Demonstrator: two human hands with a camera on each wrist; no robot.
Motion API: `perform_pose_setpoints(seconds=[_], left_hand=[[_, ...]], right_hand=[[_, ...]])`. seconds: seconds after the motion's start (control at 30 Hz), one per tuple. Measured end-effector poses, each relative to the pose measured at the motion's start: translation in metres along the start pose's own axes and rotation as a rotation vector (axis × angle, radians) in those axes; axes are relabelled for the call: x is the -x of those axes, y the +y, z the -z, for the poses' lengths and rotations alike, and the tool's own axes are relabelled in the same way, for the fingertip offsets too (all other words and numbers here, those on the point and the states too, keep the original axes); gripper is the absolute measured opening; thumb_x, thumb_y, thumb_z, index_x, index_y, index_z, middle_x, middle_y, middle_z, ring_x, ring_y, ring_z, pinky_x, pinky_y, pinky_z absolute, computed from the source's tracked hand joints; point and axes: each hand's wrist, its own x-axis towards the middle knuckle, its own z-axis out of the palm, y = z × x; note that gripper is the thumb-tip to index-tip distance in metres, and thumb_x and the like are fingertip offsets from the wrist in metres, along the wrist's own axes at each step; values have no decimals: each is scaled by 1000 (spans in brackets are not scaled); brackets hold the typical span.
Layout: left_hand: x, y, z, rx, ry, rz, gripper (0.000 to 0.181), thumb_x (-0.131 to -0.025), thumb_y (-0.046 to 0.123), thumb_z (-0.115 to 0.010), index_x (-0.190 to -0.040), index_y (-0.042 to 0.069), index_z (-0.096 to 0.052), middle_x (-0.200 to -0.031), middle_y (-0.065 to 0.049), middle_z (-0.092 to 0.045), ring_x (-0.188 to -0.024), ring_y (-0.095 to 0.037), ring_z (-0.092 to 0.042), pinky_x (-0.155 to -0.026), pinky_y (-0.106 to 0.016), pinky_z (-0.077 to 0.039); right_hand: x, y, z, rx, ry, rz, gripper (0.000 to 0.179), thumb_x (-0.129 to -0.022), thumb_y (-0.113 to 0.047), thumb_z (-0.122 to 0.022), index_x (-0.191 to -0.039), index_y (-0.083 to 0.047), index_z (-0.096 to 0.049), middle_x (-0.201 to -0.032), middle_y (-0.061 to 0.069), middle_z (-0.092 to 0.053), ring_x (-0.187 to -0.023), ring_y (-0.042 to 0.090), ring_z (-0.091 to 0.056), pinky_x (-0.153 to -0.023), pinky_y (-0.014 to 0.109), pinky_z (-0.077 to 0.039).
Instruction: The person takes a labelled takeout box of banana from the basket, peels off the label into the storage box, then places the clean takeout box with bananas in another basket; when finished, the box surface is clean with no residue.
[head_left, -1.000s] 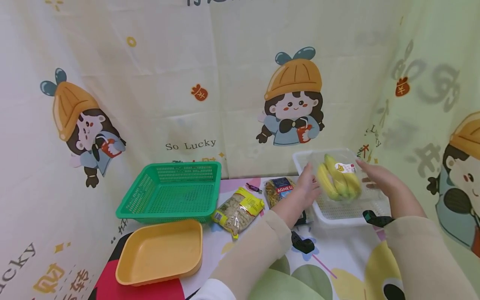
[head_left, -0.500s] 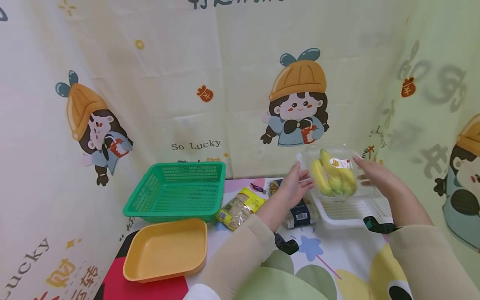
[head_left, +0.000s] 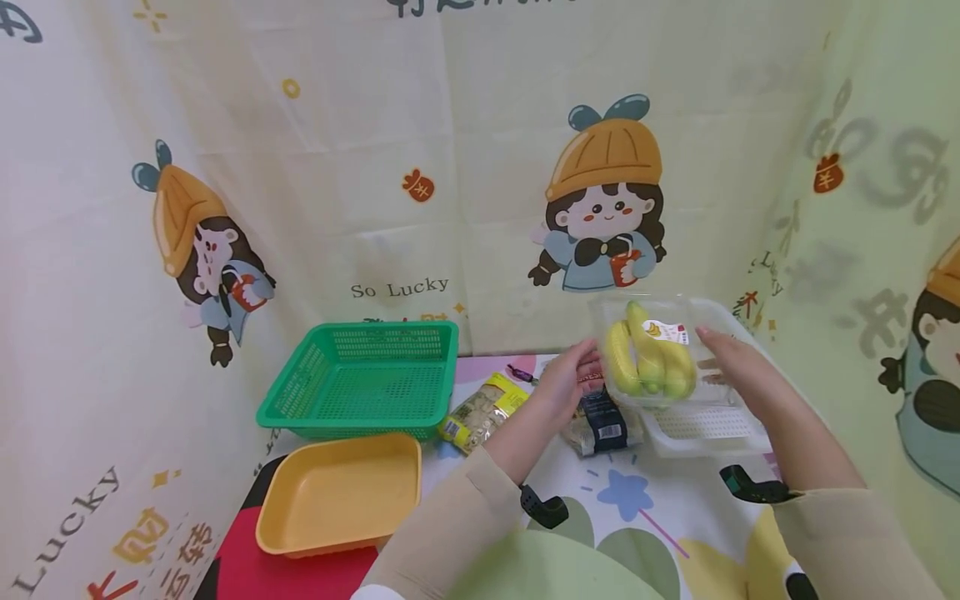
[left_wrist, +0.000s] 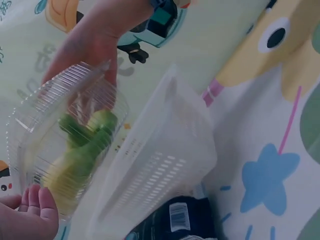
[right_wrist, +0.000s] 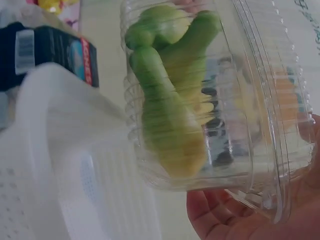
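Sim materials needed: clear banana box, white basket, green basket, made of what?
Clear banana box: likely thin glossy plastic; see-through, ribbed, bright highlights. White basket: probably moulded plastic, satin; smooth rounded rim, perforated. Green basket: likely plastic too, low sheen; even colour, regular openwork.

Right of centre in the head view we see bananas (head_left: pixel 652 367) of yellow tinged green, and a white label (head_left: pixel 665 332) with yellow and red print. At left we find a green basket (head_left: pixel 375 392), at lower left an orange-yellow tray (head_left: pixel 337 496), at right a white basket (head_left: pixel 697 422). Across the top, our cream curtain (head_left: pixel 487 67) carries orange-hatted figures; lower down, we spot beige sleeves (head_left: pixel 465 517).
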Motion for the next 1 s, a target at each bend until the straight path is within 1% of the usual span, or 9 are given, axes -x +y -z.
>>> perform_pose_setpoints(seconds=[0.1,0.2,0.3,0.43,0.5,0.67,0.83,0.9,1.0], left_hand=[[7,0,7,-47,-5,-28,43,-100,31,-54,-136,6,-57,-114,-2,-65,-100,-13,-62,-94,-35,-50],[15,-1,16,-109,-11,-50,44,-101,31,-51,-142,13,-54,-129,-2,-62,-115,-17,-59,-105,-42,-46],[24,-3,25,-156,-8,-64,46,-102,31,-51,-146,19,-50,-146,1,-52,-132,-20,-50,-113,-47,-40],[34,-6,35,-185,13,-62,47,-101,32,-52,-147,28,-47,-156,6,-40,-142,-20,-39,-115,-50,-36],[40,-6,38,-202,20,-53,47,-101,34,-52,-147,33,-46,-158,8,-36,-144,-20,-37,-114,-50,-36],[55,-7,43,-240,22,-38,50,-101,40,-51,-149,40,-39,-163,7,-23,-150,-22,-25,-117,-54,-31],[66,-10,49,-222,39,-49,60,-99,44,-52,-154,37,-30,-165,4,-16,-150,-31,-23,-115,-60,-30],[69,-14,53,-206,46,-64,62,-99,44,-53,-155,37,-28,-165,3,-16,-149,-34,-27,-113,-61,-33],[73,-18,58,-186,72,-85,63,-98,43,-56,-154,40,-28,-165,3,-19,-147,-37,-29,-111,-63,-35]], right_hand=[[4,-2,-11,-20,26,34,92,-98,-68,-20,-158,-1,-2,-157,37,-15,-136,58,-29,-106,71,-31],[8,-5,-24,-30,48,38,92,-98,-69,-18,-158,-2,0,-158,36,-14,-136,57,-31,-106,71,-31],[12,-8,-36,-56,73,36,91,-98,-68,-19,-158,-2,0,-157,36,-15,-135,56,-33,-106,70,-33],[15,-11,-53,-93,105,50,86,-101,-62,-20,-157,2,-4,-155,38,-18,-132,55,-36,-106,66,-35],[17,-12,-61,-107,115,48,84,-102,-60,-20,-157,1,-5,-154,38,-18,-130,55,-38,-106,66,-34],[23,-11,-83,-122,152,20,81,-101,-63,-18,-159,-9,-4,-157,34,-15,-127,54,-42,-105,67,-32],[28,-12,-106,-178,209,44,75,-103,-59,-19,-160,-13,-5,-159,30,-12,-127,49,-41,-103,60,-37],[29,-12,-114,-201,218,30,73,-103,-58,-19,-160,-15,-5,-161,28,-9,-130,48,-39,-106,61,-34],[31,-14,-126,-197,211,5,72,-102,-58,-19,-160,-19,-5,-164,24,-3,-142,49,-25,-115,65,-21]])
